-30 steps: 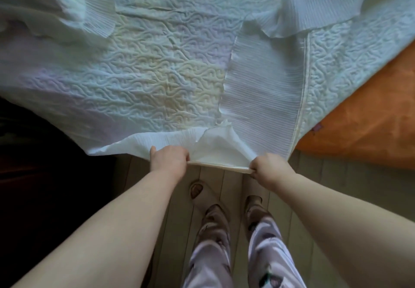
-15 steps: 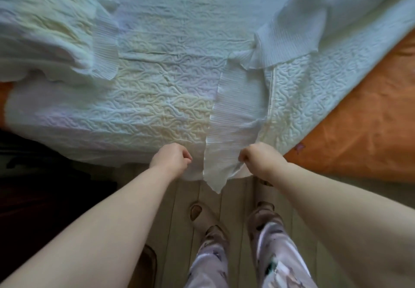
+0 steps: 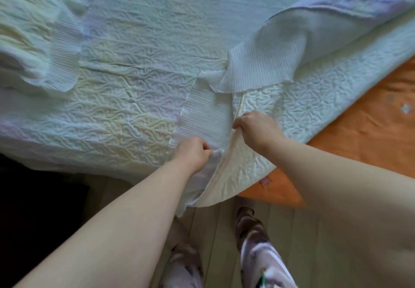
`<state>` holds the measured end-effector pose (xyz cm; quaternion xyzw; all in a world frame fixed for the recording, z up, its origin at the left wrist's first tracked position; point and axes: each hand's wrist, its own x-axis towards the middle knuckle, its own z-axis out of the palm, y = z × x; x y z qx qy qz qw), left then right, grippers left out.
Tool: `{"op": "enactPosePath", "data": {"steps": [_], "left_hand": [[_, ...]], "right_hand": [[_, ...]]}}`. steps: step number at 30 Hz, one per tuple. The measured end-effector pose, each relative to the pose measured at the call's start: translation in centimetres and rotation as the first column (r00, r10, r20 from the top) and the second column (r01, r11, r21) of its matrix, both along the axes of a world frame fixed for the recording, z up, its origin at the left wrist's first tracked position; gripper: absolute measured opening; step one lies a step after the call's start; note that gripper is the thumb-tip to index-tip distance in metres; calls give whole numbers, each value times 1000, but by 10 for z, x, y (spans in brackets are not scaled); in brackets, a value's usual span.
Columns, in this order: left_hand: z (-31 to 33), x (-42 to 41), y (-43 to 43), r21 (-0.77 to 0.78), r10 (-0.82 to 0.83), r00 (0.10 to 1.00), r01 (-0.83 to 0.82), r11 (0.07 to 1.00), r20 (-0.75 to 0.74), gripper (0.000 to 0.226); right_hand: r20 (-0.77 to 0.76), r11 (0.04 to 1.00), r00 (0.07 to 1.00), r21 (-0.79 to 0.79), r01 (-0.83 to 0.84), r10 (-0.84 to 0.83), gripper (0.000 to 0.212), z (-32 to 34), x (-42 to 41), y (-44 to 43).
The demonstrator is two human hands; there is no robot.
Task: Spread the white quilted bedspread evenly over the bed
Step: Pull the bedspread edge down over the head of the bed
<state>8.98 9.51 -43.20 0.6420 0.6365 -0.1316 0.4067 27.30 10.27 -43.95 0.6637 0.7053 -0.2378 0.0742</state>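
White quilted cloth is bunched in both your hands. Your left hand is clenched on the pleated frill of the bedspread; your right hand, just beyond it, pinches the piped seam where frill meets quilting. The bedspread lies rumpled across the bed from your hands outward, one corner drooping over the near edge toward the wooden floor. At the right edge the orange sheet shows uncovered.
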Motion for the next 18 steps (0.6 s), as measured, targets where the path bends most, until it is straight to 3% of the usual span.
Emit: {"op": "enactPosePath", "data": {"steps": [7, 10, 14, 18], "left_hand": [[-16, 65, -5, -9, 246, 966, -246, 969, 86, 41], [-17, 71, -13, -29, 240, 967, -238, 971, 82, 38], [-11, 66, -12, -37, 225, 971, -223, 974, 77, 38], [-4, 58, -4, -24, 180, 982, -179, 984, 50, 32]], "right_hand": [[-15, 990, 990, 14, -140, 140, 44, -16, 38, 48], [-11, 964, 965, -35, -263, 263, 50, -15, 40, 59], [74, 864, 864, -122, -488, 498, 35, -18, 44, 75], [187, 843, 823, -78, -532, 536, 27, -11, 51, 86]]}}
